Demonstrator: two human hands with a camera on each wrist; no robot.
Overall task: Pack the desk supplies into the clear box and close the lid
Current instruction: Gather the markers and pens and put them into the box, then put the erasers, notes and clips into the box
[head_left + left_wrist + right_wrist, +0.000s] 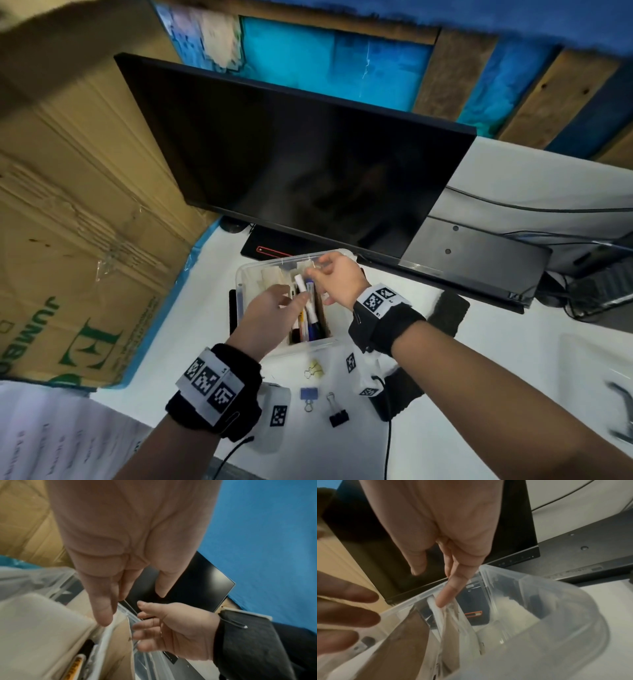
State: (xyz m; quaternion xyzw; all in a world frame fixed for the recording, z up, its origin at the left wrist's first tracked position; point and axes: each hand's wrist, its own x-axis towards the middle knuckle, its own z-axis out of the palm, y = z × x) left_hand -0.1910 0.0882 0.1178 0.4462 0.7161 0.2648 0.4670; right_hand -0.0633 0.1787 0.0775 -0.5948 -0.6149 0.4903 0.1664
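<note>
The clear box point(250, 274) stands open on the white desk below the monitor. Inside it stand several markers and pens point(310, 315) beside beige pads and a brown divider point(412, 635). My left hand point(291, 301) reaches in from the near left with straight fingers point(102, 615); the index tip touches a white wrapped item. My right hand point(317, 275) hovers over the far side, its straight index finger point(447, 593) pressing a crinkled clear packet point(453, 622), thumb apart. On the desk in front of the box lie a yellow binder clip point(313, 369), a blue one point(308, 397) and a black one point(337, 413).
A dark monitor point(291, 164) rises just behind the box. A large cardboard carton point(68, 222) walls off the left. A black pad point(448, 311) lies right of the box, and cables and dark gear point(589, 294) fill the far right. A printed sheet point(51, 442) sits at near left.
</note>
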